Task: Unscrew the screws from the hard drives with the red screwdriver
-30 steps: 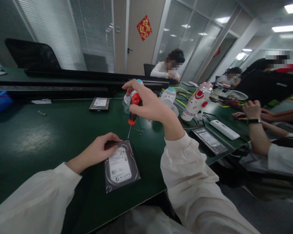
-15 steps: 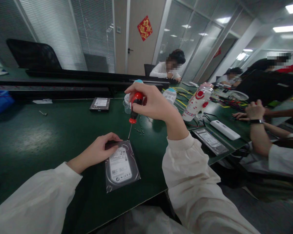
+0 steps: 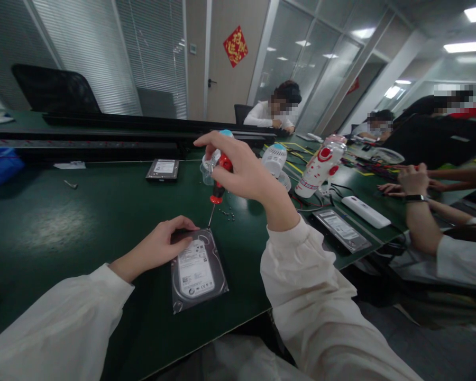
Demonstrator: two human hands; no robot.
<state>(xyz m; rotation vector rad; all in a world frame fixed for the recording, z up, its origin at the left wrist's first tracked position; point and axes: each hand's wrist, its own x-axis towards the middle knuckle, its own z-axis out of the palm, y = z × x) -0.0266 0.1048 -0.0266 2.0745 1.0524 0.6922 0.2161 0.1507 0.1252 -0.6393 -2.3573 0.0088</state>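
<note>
A hard drive (image 3: 198,270) with a white label lies flat on the green table in front of me. My left hand (image 3: 174,238) grips its far left corner, thumb on top and fingers over the edge. In my right hand (image 3: 238,169) is a red and black screwdriver (image 3: 218,193), its handle between thumb and fingers with the index finger stretched forward. The shaft slants down, and its tip meets the drive's far edge near a corner. Several small screws (image 3: 227,214) are scattered on the table just beyond the drive.
Another hard drive (image 3: 162,169) lies farther back, and one (image 3: 341,230) lies to the right by a white power bank-like box (image 3: 365,211). A clear cup (image 3: 207,172), a small white fan (image 3: 275,159) and a bottle (image 3: 321,166) stand behind. A co-worker's hand (image 3: 414,180) is at right.
My right hand has turned slightly around the screwdriver handle, its fingers shifting left and the wrist rotating. The screwdriver tip, left hand and hard drive stay in place.
</note>
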